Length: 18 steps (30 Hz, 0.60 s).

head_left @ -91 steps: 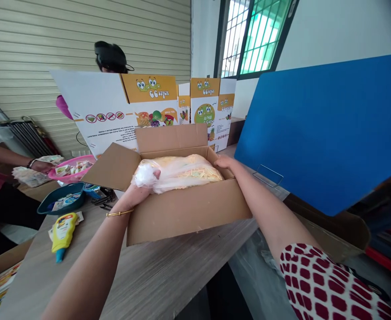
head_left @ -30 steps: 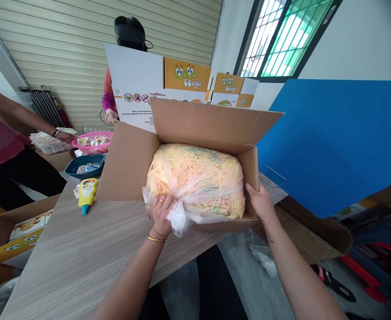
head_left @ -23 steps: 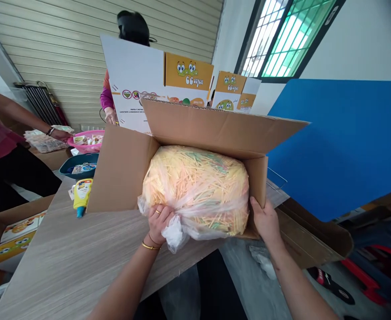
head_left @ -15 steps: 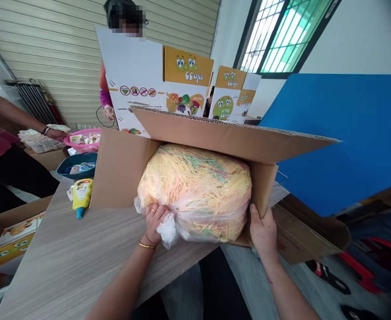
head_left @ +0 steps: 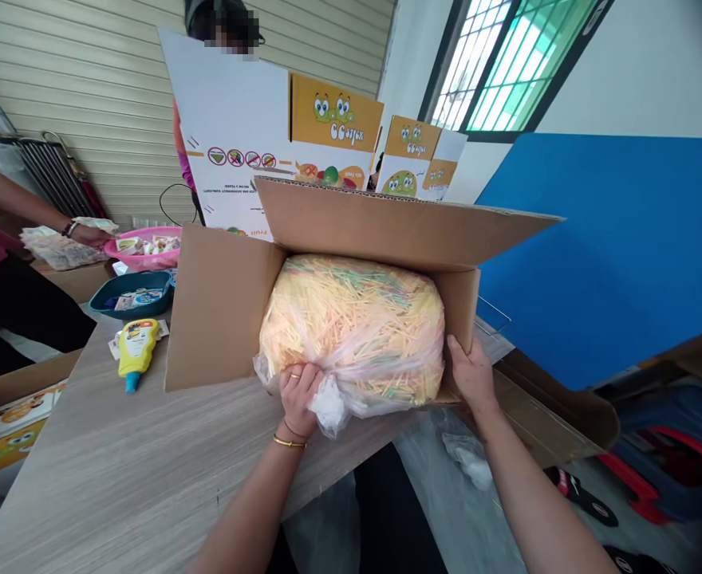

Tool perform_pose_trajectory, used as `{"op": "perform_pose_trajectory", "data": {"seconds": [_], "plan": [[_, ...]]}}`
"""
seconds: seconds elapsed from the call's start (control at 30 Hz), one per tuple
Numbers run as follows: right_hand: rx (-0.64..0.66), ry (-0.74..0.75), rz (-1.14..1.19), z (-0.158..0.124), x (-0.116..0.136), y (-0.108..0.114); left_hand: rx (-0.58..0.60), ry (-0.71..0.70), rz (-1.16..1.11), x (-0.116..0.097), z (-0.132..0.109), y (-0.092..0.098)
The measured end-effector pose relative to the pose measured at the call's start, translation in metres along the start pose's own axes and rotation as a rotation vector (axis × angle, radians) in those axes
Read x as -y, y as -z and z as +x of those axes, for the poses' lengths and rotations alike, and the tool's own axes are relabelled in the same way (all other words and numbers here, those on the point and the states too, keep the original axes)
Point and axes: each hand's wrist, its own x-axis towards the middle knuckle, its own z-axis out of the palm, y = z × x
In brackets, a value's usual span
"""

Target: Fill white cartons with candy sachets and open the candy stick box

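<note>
- Two hands work at the near table edge. The left hand (head_left: 299,391) is closed on the knotted neck of the clear bag (head_left: 356,327); the right hand (head_left: 469,375) is clasped round the cardboard box (head_left: 225,303) wall, at three o'clock of the bag.
- Yellow sticks (straws, perhaps) fill the bag, which bulges from the box mouth. Three seconds ago the box stood upright; it now lies tipped, mouth toward the person.
- The wood-grain table (head_left: 147,470) carries a yellow bottle (head_left: 136,351) at nine o'clock of the box, with a blue basin (head_left: 129,293) and a pink basin (head_left: 141,255) beyond.
- Farther off are a co-worker's hand (head_left: 84,235), printed cartons (head_left: 333,119) at twelve, a blue panel (head_left: 614,239) at two, a barred window (head_left: 506,56) and a ribbed shutter (head_left: 88,72).
</note>
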Motion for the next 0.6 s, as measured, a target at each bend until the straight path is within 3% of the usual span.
{"op": "perform_pose_trajectory", "data": {"seconds": [0.23,0.6], "plan": [[0.011,-0.007,0.007,0.017,-0.010,-0.006,-0.010,-0.029,-0.033,-0.021,-0.008,-0.009],[-0.059,-0.071,0.029,-0.014,0.004,-0.018,-0.044,-0.035,-0.036,0.015,-0.005,-0.019]]}}
